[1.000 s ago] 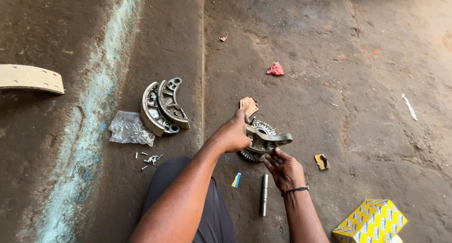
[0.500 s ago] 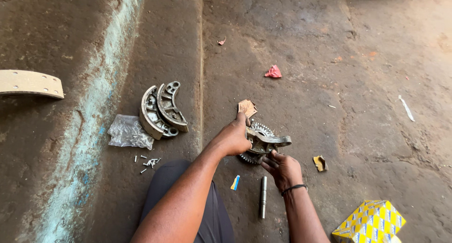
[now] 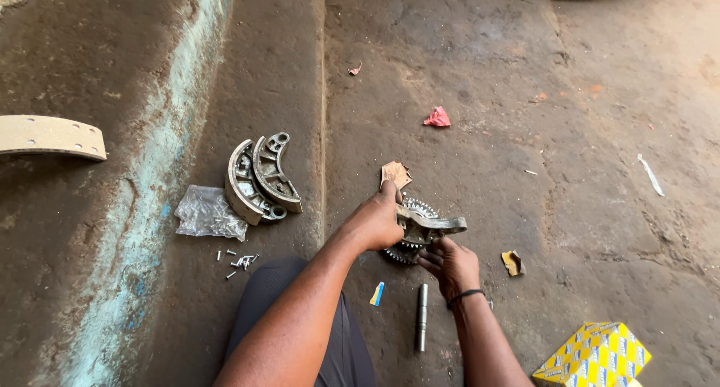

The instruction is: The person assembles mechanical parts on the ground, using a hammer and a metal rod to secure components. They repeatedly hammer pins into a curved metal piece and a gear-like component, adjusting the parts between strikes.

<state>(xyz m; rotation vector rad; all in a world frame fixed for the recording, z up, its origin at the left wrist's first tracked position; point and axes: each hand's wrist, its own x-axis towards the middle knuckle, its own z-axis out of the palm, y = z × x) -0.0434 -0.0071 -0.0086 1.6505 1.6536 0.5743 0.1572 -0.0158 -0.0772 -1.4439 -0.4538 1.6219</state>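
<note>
My left hand (image 3: 373,222) grips the near end of a curved metal brake shoe (image 3: 433,224), holding it level above the ground. My right hand (image 3: 448,264) is under the shoe, fingers pinching at its lower edge. Beneath both hands lies a toothed gear wheel (image 3: 409,250) on the concrete, mostly covered by them. A steel pin (image 3: 422,316) lies on the floor just in front of my right wrist.
Two metal brake shoes (image 3: 259,178) lean together at the left, with a clear plastic bag (image 3: 206,213) and several small rivets (image 3: 240,262) beside them. A tan brake lining (image 3: 49,136) lies far left. A yellow box (image 3: 596,355) sits bottom right. Scraps of paper litter the floor.
Both hands keep the shoe over the gear; my right hand's fingers have shifted slightly under it. Nothing else has moved.
</note>
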